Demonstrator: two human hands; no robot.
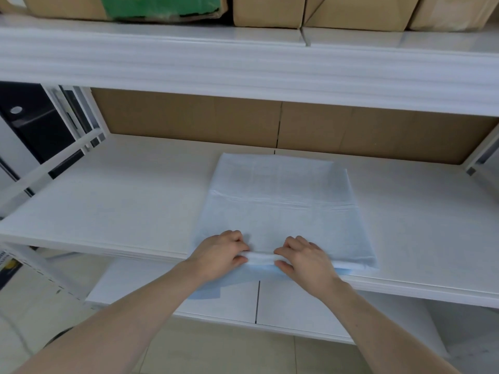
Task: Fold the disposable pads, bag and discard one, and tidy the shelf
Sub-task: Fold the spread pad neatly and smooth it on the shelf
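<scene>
A pale blue disposable pad (280, 201) lies spread flat on the white middle shelf (108, 201), right of centre, its near edge at the shelf's front lip. My left hand (218, 255) and my right hand (305, 261) sit side by side on that near edge. Both pinch a white rolled-up strip of the pad between thumb and fingers. A blue flap of the pad hangs below the shelf lip under my hands.
Brown cardboard (270, 122) lines the back of the shelf. The upper shelf (243, 63) overhangs it and carries cardboard boxes (267, 9) and a green package (162, 6). A lower white shelf (297, 306) sits under my arms. Black items (35, 122) stand at left.
</scene>
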